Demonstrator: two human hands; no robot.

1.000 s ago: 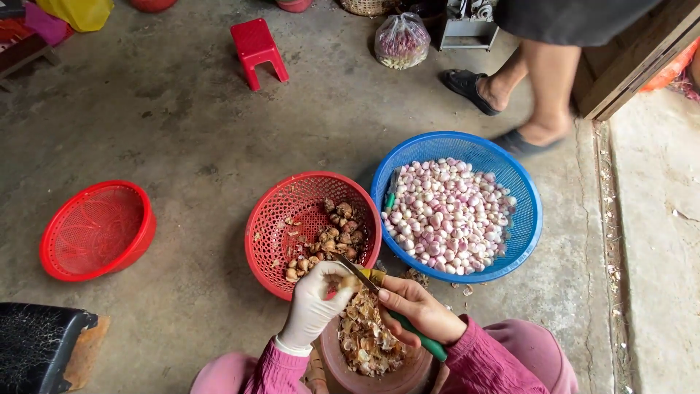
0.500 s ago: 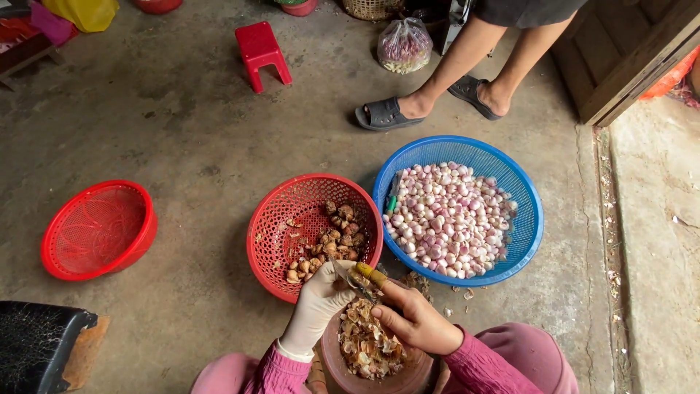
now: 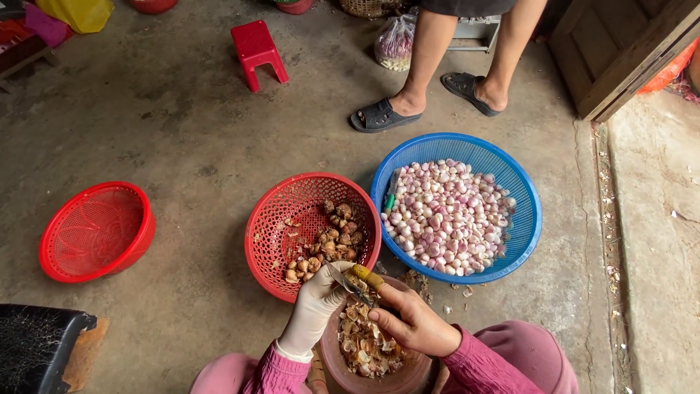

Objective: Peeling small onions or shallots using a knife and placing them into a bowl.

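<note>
Peeling is under way: the gloved left hand (image 3: 315,310) pinches a small shallot (image 3: 351,281) over the peel bowl (image 3: 417,373); the right hand (image 3: 414,321) grips a knife (image 3: 348,282) against it. Next seems careful trimming.

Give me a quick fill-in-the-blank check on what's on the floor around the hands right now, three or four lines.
1. The peeled bulbs fill the ____ basket.
2. The left hand wears a white ____.
3. The unpeeled bulbs lie in the ____ of the two red baskets, the red basket beside the blue one.
4. The right hand works over a bowl full of ____.

Missing words: blue; glove; nearer; peelings
</note>
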